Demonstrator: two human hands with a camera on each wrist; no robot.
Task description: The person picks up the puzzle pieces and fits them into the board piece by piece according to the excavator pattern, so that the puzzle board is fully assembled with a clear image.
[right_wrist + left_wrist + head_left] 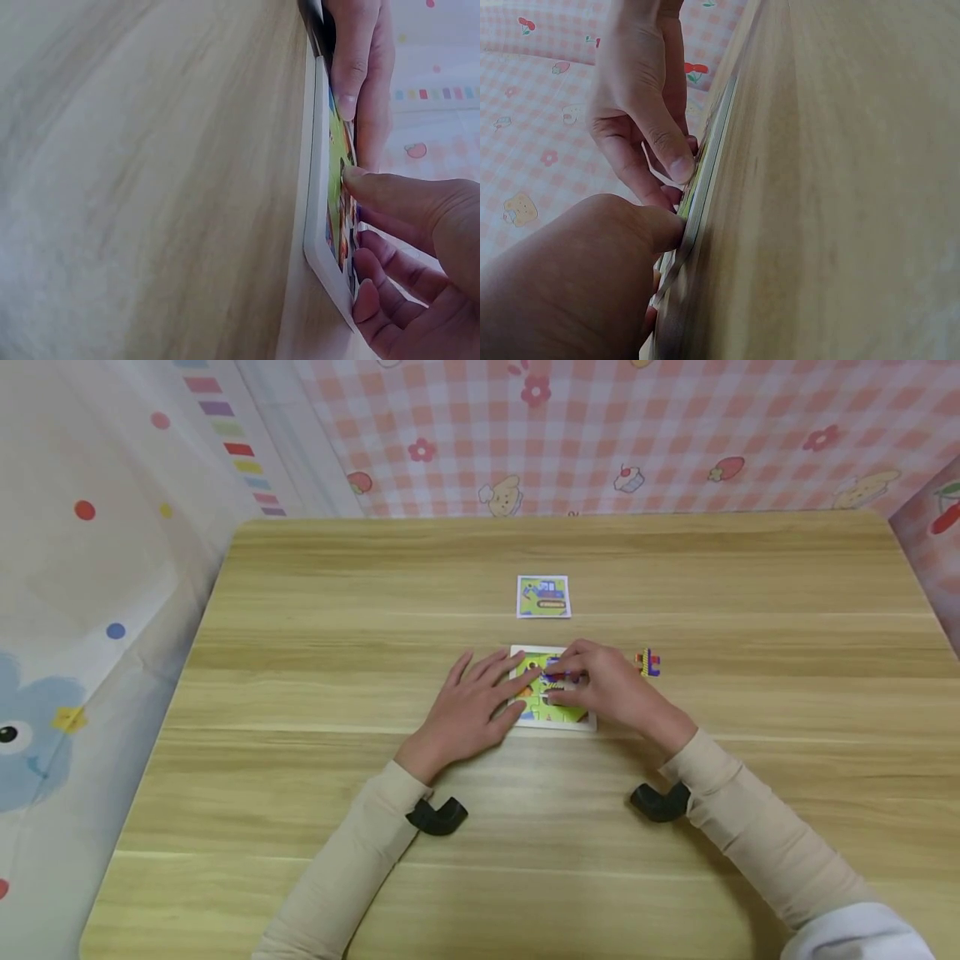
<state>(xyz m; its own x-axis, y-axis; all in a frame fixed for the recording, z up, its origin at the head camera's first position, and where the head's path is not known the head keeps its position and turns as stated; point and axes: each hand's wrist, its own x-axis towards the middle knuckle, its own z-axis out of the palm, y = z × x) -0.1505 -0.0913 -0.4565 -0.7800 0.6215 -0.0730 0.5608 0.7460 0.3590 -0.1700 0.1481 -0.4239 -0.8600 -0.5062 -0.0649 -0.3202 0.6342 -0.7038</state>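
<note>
A small jigsaw puzzle board (557, 727) with a white rim and a yellow-green picture lies on the table. My left hand (468, 706) rests on its left side, fingers spread and nearly straight. Over the board's right half, my right hand (611, 685) pinches a puzzle piece (554, 678) between thumb and fingers, low against the picture. The fingers cover part of this piece. In the right wrist view the thumb (390, 196) touches the picture surface. Right of that hand lies a loose puzzle piece (648, 662) in red, blue and yellow.
Behind the board lies a square picture card (543, 597) showing a blue digger on yellow-green. The wooden table (337, 635) meets a pink checked cloth (600, 435) at the back. Black curved pieces (437, 817) sit at both wrists.
</note>
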